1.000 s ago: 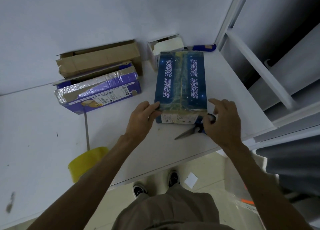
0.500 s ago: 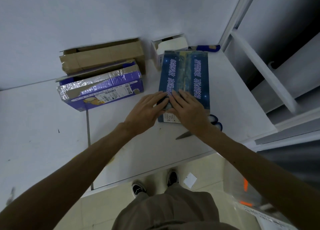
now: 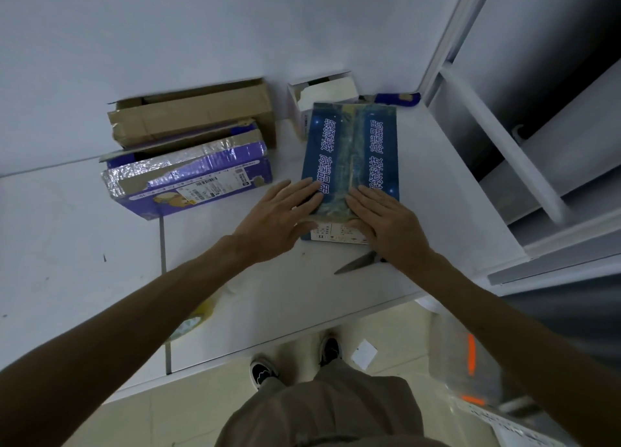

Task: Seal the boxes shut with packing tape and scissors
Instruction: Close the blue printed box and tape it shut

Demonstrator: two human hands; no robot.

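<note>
Atop the box [image 3: 317,134] we have left the scissors [image 3: 356,265], left hand [image 3: 279,224] and right hand [image 3: 386,224] now pressing flat, smoothing the tape [image 3: 347,151], so it looks nearly sealed.

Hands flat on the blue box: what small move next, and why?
Probably slide the left hand and right hand forward along the tape strip, smoothing it: both lie flat on the blue box beside it, scissors lying aside.

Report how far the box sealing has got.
Done: the blue box has a tape strip along its top seam. In hand: left hand and right hand press flat on its near end. Left: the purple box and brown box behind it look unsealed; scissors lie beside the right wrist.
</note>
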